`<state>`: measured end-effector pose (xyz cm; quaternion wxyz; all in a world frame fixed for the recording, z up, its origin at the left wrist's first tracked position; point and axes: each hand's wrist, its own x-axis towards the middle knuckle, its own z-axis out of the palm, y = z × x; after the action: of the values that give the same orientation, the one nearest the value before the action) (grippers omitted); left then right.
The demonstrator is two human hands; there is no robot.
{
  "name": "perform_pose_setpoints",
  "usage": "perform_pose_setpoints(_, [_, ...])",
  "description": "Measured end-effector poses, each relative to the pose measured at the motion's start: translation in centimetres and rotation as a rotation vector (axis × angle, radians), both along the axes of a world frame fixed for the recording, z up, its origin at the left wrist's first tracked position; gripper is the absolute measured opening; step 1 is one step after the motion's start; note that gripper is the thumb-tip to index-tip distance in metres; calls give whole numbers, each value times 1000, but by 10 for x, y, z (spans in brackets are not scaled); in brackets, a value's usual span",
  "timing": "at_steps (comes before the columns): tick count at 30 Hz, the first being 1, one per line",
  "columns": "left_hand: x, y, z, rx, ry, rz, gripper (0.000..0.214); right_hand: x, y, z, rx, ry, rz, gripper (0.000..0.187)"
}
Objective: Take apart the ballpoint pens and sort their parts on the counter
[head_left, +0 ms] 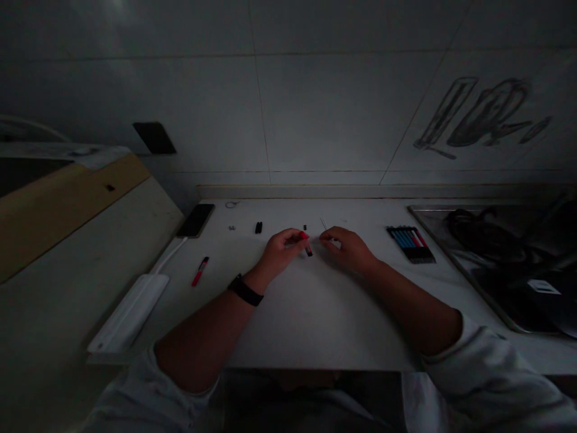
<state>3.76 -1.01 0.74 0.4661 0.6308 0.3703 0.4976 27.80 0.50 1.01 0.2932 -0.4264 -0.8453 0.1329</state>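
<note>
Mid-frame, the left hand (283, 248) pinches a slim red-and-black pen-like tool (309, 248) near its red upper end, long axis slanting down-right; the right hand (345, 248) curls just right, its grip unclear.

You have a small, slim marker-like object (308, 248), red at its upper end and mostly black below, pinched in the fingertips of your left hand (283, 248). It tilts, its black end pointing down and slightly right. A thin, pale rod (323, 224) shows just beyond your right hand (346, 245); whether you grip it is unclear.
</note>
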Motion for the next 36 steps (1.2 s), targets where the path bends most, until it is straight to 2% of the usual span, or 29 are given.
perform_pose_setpoints(2, [1,2,-2,-20,-29,23,22,13,9,-4,57,-94,-164,27])
perform_pose_setpoints(4, [1,3,-3,-40,-46,29,22,24,18,-10,51,-192,-233,31])
perform_pose_setpoints(11, [3,3,-3,-73,-77,-8,24,33,31,-23,-2,-364,-186,33])
perform_pose_setpoints(15, [3,3,-4,-70,-72,-14,25,32,29,-20,-1,-372,-174,32])
perform_pose_setpoints(18, [3,4,-5,-64,-68,-14,23,28,23,-12,35,-297,-195,34])
perform_pose_setpoints(21, [3,3,-6,-42,-15,-19,21,16,12,-4,22,-122,-117,31])
perform_pose_setpoints(24, [4,1,-7,-16,68,-45,21,0,-3,3,-81,34,30,30])
perform_pose_setpoints(30, [4,-4,-3,27,192,-39,21,-12,-17,12,-209,-2,105,15])
perform_pose_setpoints(33, [-4,0,10,96,220,53,24,-7,-14,16,-244,-90,138,15])
perform_pose_setpoints(36, [-27,12,26,172,213,239,24,-1,-12,18,-205,-185,187,16])
